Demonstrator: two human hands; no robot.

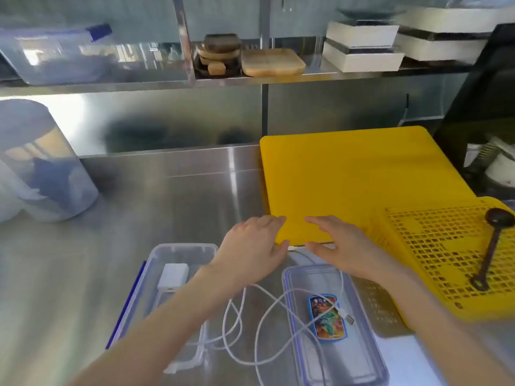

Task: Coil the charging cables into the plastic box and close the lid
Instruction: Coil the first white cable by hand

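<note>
Coiling is barely begun; the cable (245, 310) sprawls loose over the counter (167, 207) between box (172, 274) and lid (328, 324); left hand (250, 246) and right hand (340, 246) seem to pinch its far end between thumbs and fingers (281, 250); next, gather loops toward the box.

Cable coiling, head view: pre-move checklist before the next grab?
1. Box open, ready to receive: ok; only a white charger inside.
2. Cable coiled: not ok; loose loops on the counter, across the lid.
3. Lid free to lift: not ok; colourful case and the USB plug lie on it.
4. Left hand and right hand pinch the cable end: cannot tell; fingers cover it.
5. Yellow board clear of the hands: not ok; fingertips overlap its edge.
</note>
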